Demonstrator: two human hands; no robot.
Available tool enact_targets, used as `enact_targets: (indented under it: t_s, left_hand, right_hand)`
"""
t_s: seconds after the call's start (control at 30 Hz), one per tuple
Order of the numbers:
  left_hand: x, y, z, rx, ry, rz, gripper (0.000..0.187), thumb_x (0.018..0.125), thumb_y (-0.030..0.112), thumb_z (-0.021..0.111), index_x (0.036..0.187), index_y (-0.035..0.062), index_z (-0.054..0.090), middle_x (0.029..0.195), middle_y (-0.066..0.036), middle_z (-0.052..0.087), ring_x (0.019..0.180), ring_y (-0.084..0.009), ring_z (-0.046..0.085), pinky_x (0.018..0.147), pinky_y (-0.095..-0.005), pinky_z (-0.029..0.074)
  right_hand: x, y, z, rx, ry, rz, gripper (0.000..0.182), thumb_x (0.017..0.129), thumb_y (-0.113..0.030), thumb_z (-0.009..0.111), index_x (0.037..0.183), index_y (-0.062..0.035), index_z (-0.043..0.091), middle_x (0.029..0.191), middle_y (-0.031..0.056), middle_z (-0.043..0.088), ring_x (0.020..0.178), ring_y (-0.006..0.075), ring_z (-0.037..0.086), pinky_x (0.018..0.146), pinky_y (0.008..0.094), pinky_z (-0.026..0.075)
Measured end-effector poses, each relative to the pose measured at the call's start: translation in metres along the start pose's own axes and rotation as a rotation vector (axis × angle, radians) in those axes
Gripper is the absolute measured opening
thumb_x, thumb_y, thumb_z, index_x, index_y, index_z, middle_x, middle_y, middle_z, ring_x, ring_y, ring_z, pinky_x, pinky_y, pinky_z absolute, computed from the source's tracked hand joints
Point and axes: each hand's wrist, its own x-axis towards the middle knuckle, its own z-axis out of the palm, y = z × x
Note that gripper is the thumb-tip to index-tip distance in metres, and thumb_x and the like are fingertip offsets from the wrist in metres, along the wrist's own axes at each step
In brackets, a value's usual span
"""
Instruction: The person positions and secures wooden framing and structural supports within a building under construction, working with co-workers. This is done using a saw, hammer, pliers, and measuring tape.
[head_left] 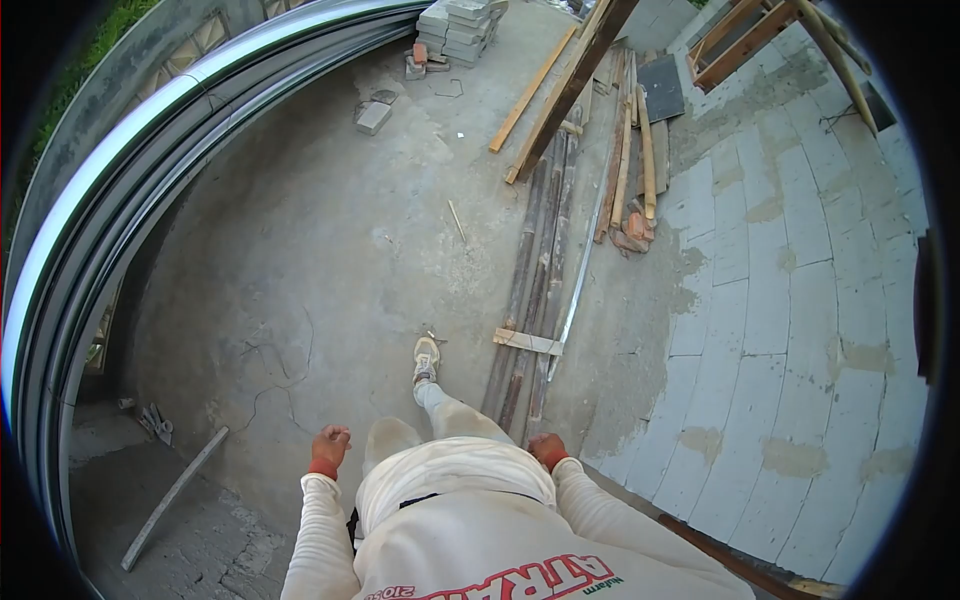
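The block wall (800, 330) fills the right side, pale blocks with patches of mortar, curving round in the wide lens. Left of it the bare concrete floor (300, 250) spreads out, cracked near the middle, bounded on the far left by a metal sliding-door frame (130, 170). Down the centre lies a bundle of long poles (535, 290), tied across by a short wooden batten (527, 342), with loose timber planks (560, 90) leaning over its far end and a stack of paving blocks (455, 28) beyond.

The person walks across the floor beside this bundle, one shoe (427, 358) forward and just left of the poles. Both hands hang free at the sides: the left hand (328, 445) is loosely curled over bare floor, holding nothing, and the right hand (547, 447) is likewise curled and empty, nearest to the near end of the poles, not touching them.

To walk this stretch well, I judge it best to keep the feet on the bare concrete left of the bundle, since the round poles could roll underfoot and the batten is a tripping edge. A metal bar (175, 495) and small tools (155, 420) lie low on the left, well apart from the path
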Motion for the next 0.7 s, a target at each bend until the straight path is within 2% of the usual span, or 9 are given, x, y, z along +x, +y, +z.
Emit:
enact_targets:
  t_s: [0.03,0.07,0.17,0.23,0.33,0.5,0.53,0.57,0.7]
  left_hand:
    - [0.013,0.022,0.001,0.003,-0.020,0.004,0.018,0.091,0.015,0.067,0.102,0.0008,0.071,0.087,-0.008,0.074,0.067,-0.0153,0.069,0.066,-0.0292,0.055]
    - [0.027,0.043,0.005,-0.003,-0.039,0.008,0.018,0.091,0.015,0.067,0.102,0.0007,0.071,0.087,-0.008,0.074,0.066,-0.0155,0.069,0.066,-0.0292,0.055]
    - [0.068,0.092,0.006,-0.049,0.021,0.077,0.018,0.090,0.013,0.068,0.101,-0.0008,0.070,0.087,-0.009,0.073,0.065,-0.0163,0.068,0.064,-0.0294,0.055]
    - [0.098,0.120,0.006,-0.112,0.025,0.008,0.018,0.090,0.012,0.068,0.101,-0.0016,0.070,0.087,-0.009,0.073,0.065,-0.0165,0.068,0.063,-0.0295,0.055]
    - [0.150,0.142,0.006,-0.121,-0.003,-0.061,0.016,0.089,0.010,0.068,0.100,-0.0020,0.070,0.087,-0.009,0.073,0.066,-0.0169,0.068,0.062,-0.0297,0.056]
    - [0.231,0.199,0.006,-0.149,-0.033,-0.164,0.014,0.089,0.009,0.067,0.098,-0.0009,0.070,0.089,-0.009,0.072,0.066,-0.0178,0.068,0.061,-0.0305,0.057]
    - [0.250,0.214,0.005,-0.160,-0.028,-0.193,0.014,0.088,0.009,0.067,0.098,-0.0007,0.070,0.089,-0.009,0.072,0.066,-0.0181,0.068,0.061,-0.0305,0.057]
    - [0.270,0.228,0.006,-0.171,-0.026,-0.221,0.014,0.088,0.009,0.067,0.098,-0.0004,0.070,0.089,-0.009,0.072,0.066,-0.0184,0.068,0.061,-0.0306,0.057]
    - [0.357,0.306,-0.010,-0.074,-0.097,-0.330,0.016,0.086,0.009,0.065,0.097,0.0000,0.070,0.089,-0.009,0.071,0.068,-0.0179,0.069,0.062,-0.0301,0.057]
  right_hand:
    - [0.019,-0.027,-0.009,0.067,-0.009,0.050,0.018,0.090,-0.011,0.063,0.104,-0.0039,0.072,0.081,0.0094,0.073,0.066,0.0202,0.070,0.062,0.0357,0.059]
    - [0.033,-0.066,-0.021,0.119,-0.009,0.019,0.018,0.091,-0.008,0.060,0.106,-0.0040,0.069,0.079,0.0085,0.071,0.060,0.0202,0.068,0.055,0.0356,0.057]
    - [0.061,-0.188,-0.055,0.234,-0.014,-0.160,0.020,0.091,-0.005,0.060,0.109,-0.0029,0.067,0.082,0.0076,0.070,0.062,0.0177,0.067,0.056,0.0329,0.056]
    - [0.054,-0.293,-0.069,0.255,0.003,-0.276,0.021,0.091,-0.006,0.060,0.111,-0.0028,0.067,0.085,0.0068,0.070,0.064,0.0159,0.067,0.057,0.0309,0.056]
    - [0.082,-0.392,-0.072,0.204,-0.014,-0.430,0.023,0.092,-0.007,0.058,0.113,-0.0019,0.066,0.088,0.0064,0.071,0.067,0.0146,0.067,0.058,0.0290,0.054]
    - [0.128,-0.514,-0.056,0.060,-0.082,-0.453,0.027,0.091,-0.010,0.059,0.116,-0.0012,0.066,0.090,0.0059,0.071,0.069,0.0139,0.068,0.060,0.0290,0.054]
    - [0.134,-0.534,-0.053,0.020,-0.049,-0.422,0.029,0.087,-0.014,0.065,0.114,-0.0034,0.070,0.084,0.0065,0.074,0.068,0.0143,0.072,0.062,0.0285,0.054]
    - [0.145,-0.552,-0.053,-0.003,-0.061,-0.392,0.029,0.087,-0.014,0.065,0.113,-0.0041,0.071,0.085,0.0068,0.075,0.069,0.0144,0.072,0.063,0.0289,0.055]
    - [0.216,-0.572,-0.059,-0.050,-0.122,-0.269,0.024,0.087,-0.014,0.067,0.109,-0.0047,0.072,0.085,0.0072,0.075,0.068,0.0141,0.071,0.066,0.0300,0.056]
